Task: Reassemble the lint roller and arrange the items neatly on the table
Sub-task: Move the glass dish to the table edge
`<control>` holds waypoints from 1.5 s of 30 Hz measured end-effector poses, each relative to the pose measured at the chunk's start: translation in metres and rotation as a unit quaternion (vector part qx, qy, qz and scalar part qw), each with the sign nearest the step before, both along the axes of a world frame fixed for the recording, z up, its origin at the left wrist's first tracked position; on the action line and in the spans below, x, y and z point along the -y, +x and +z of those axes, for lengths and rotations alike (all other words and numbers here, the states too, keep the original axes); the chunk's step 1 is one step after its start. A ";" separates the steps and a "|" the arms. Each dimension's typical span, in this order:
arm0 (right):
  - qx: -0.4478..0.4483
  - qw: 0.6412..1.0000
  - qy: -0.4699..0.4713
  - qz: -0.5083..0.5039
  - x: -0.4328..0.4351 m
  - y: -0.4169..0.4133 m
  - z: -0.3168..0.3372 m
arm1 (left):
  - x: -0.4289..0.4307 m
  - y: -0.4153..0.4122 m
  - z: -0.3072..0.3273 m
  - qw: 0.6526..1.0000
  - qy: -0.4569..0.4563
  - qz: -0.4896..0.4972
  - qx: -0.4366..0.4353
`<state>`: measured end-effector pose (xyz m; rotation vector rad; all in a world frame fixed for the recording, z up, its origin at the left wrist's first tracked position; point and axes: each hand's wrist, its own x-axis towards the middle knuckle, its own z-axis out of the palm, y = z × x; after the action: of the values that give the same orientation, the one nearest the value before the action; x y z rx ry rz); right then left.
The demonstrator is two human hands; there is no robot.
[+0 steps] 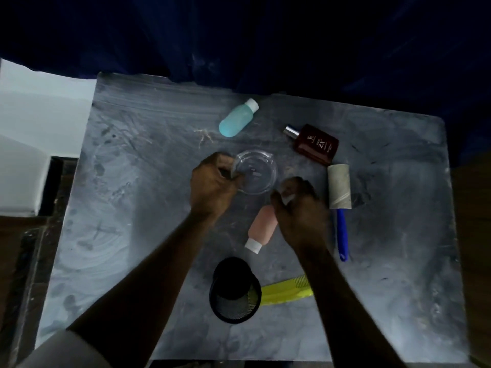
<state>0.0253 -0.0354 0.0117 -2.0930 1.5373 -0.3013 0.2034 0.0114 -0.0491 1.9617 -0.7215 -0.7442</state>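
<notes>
1. The grey marbled surface (pixel 119 235) carries all the things. The landmark here is the clear round glass beaker with a small spout (pixel 256 172), which stands near the middle.
2. The left hand (pixel 212 185) is at the left rim of the beaker. Its fingers (pixel 225 166) are curled around the rim and grasp it, probably to steady or move the beaker during tidying.
3. The black mesh cup (pixel 235 290) lies on its side below the beaker, near the person, with its mouth facing away from the person. It seems not yet arranged.
4. The turquoise plastic bottle with a white cap (pixel 237 118) lies above the beaker, at the far side.
5. The pink plastic bottle with a white cap (pixel 261 229) lies below the beaker and to its right, partly under the right hand.
6. The flat yellow-green comb (pixel 287 290) lies below the beaker, just right of the mesh cup and partly behind it.
7. The right hand (pixel 300 205) is just right of the beaker. Its fingers (pixel 281 197) are clenched on a small pale thing; I cannot tell what it is.
8. The dark red perfume bottle with a silver top (pixel 316 143) lies above and right of the beaker.
9. The lint roller lies well right of the beaker: its grey cardboard roll (pixel 340 185) sits at the upper end of the blue plastic handle (pixel 342 235). No hand touches it. It looks joined, but I cannot tell if the roll is fully seated.
</notes>
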 end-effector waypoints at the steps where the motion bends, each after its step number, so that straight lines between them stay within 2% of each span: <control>1: 0.004 1.000 0.013 -0.013 0.001 0.011 -0.001 | -0.004 0.003 0.002 1.000 -0.014 0.003 -0.005; 4: 0.082 0.993 0.087 -0.025 0.003 0.037 0.000 | -0.022 0.012 0.013 0.996 -0.077 0.025 -0.044; 8: 0.218 0.953 0.209 -0.027 -0.003 0.062 0.007 | -0.056 0.033 0.029 0.991 -0.093 0.070 -0.067; 13: 0.281 0.920 0.272 -0.026 -0.022 0.098 0.014 | -0.095 0.065 0.043 0.991 -0.076 0.109 -0.021; 16: 0.287 0.909 0.302 -0.019 -0.033 0.118 0.014 | -0.110 0.082 0.049 0.989 -0.081 0.116 -0.041; 19: 0.241 0.930 0.276 0.017 -0.040 0.135 0.010 | -0.119 0.096 0.048 0.986 -0.073 0.137 -0.067; 21: 0.141 0.963 0.214 0.077 -0.039 0.144 0.005 | -0.122 0.103 0.045 0.985 -0.055 0.148 -0.071; 23: 0.032 0.981 0.143 0.125 -0.034 0.150 -0.001 | -0.121 0.107 0.042 0.986 -0.038 0.145 -0.069; 26: -0.066 0.983 0.075 0.152 -0.027 0.150 -0.012 | -0.114 0.105 0.038 0.992 -0.024 0.118 -0.035; 30: -0.136 0.977 0.068 0.151 -0.022 0.153 -0.022 | -0.101 0.107 0.032 0.993 -0.024 0.107 -0.034; 34: -0.164 0.973 0.083 0.139 -0.016 0.169 -0.028 | -0.086 0.116 0.029 0.993 -0.032 0.111 -0.027; 39: -0.157 0.974 0.090 0.136 -0.006 0.193 -0.030 | -0.077 0.136 0.027 0.992 -0.039 0.113 -0.035; 43: -0.141 0.978 0.061 0.140 0.003 0.218 -0.035 | -0.067 0.157 0.026 0.987 -0.037 0.140 -0.076; 45: -0.133 0.981 0.049 0.133 0.011 0.231 -0.038 | -0.061 0.167 0.025 0.986 -0.045 0.145 -0.070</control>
<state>0.2566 -0.0461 -0.0261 -2.2965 1.3574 0.1534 0.3705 0.0723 -0.0245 1.8593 -0.3683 -0.6519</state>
